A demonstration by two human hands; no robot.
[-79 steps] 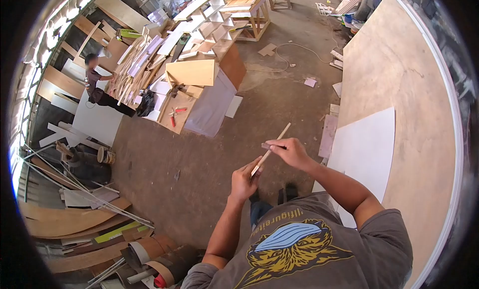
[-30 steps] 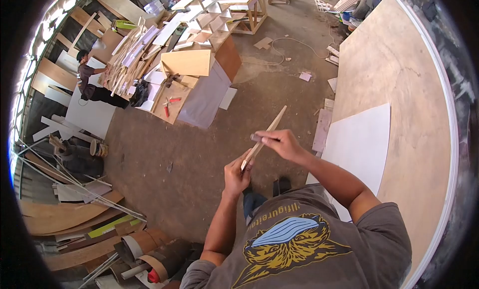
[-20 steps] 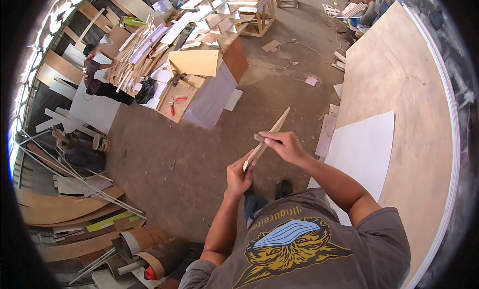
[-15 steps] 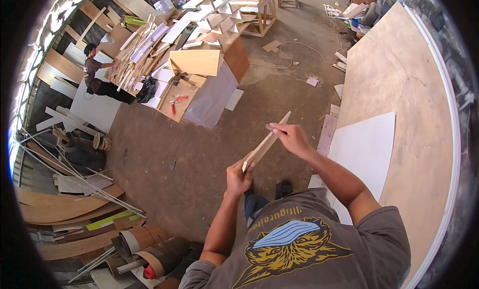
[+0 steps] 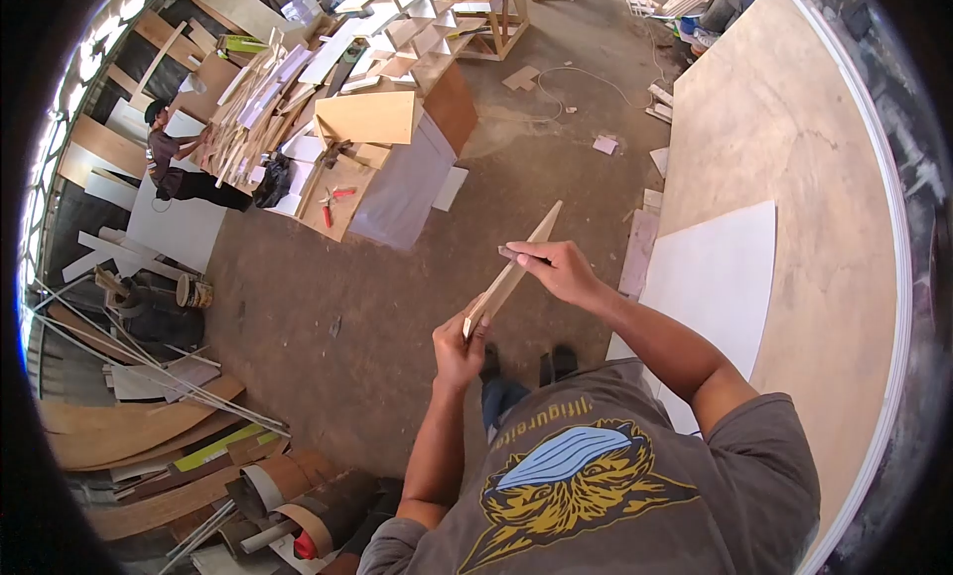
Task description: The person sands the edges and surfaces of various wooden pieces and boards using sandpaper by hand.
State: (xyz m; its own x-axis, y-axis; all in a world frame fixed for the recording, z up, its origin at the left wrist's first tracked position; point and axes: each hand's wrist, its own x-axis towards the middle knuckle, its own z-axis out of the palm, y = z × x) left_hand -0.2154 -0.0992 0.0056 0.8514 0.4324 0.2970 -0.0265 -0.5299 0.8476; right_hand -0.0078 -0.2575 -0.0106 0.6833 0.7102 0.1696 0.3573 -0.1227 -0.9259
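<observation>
In the head view my left hand (image 5: pixel 459 355) is wrapped around the near end of a narrow wooden strip (image 5: pixel 510 271). The strip is pale and tapers toward its far end, which points up and away from me. My right hand (image 5: pixel 556 270) pinches a small, flat, brownish piece (image 5: pixel 509 253) against the strip, partway along it. The piece resembles folded sandpaper, but its kind is not clear. Fingers hide part of the strip's near end and part of the small piece.
A large plywood panel (image 5: pixel 784 128) with a white sheet (image 5: pixel 717 287) stands at my right. Ahead left, a workbench (image 5: pixel 352 193) carries wood offcuts and red-handled pliers (image 5: pixel 339 205). A co-worker (image 5: pixel 179 163) stands behind it. Bent boards (image 5: pixel 139 416) lie at lower left; a cable (image 5: pixel 596 77) crosses the floor.
My right hand has slid the small piece along the strip, a little toward my left hand. The left grip stays the same. The whole view has shifted slightly.
</observation>
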